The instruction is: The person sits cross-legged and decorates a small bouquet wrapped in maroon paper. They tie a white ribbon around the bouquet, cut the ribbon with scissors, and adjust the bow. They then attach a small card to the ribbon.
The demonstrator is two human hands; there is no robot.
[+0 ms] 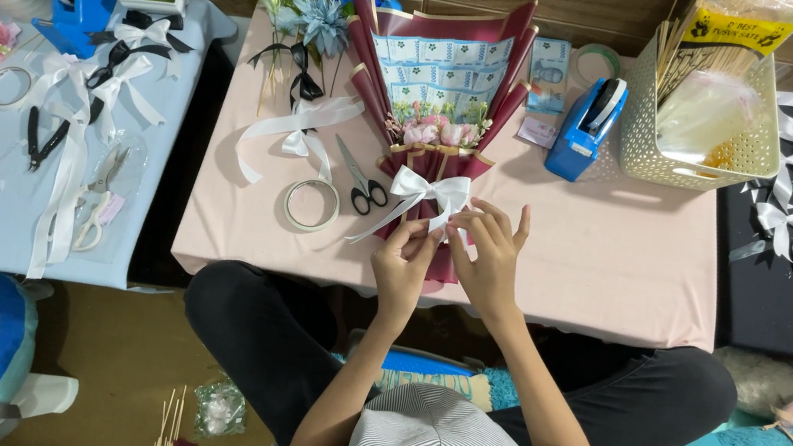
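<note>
A bouquet (443, 77) wrapped in maroon paper lies on the pink table (605, 249), with banknotes fanned above small pink flowers. A white ribbon bow (428, 193) is tied around its neck. My left hand (402, 266) pinches the bow's lower tail at the stem. My right hand (489, 255) holds the ribbon just right of the knot, fingers partly spread. Both hands rest over the bouquet's handle near the table's front edge.
Black-handled scissors (359, 180) and a tape roll (311, 204) lie left of the bouquet. A blue tape dispenser (585, 125) and a cream basket (702, 119) stand at the right. Blue artificial flowers (302, 10) and loose ribbons sit farther left.
</note>
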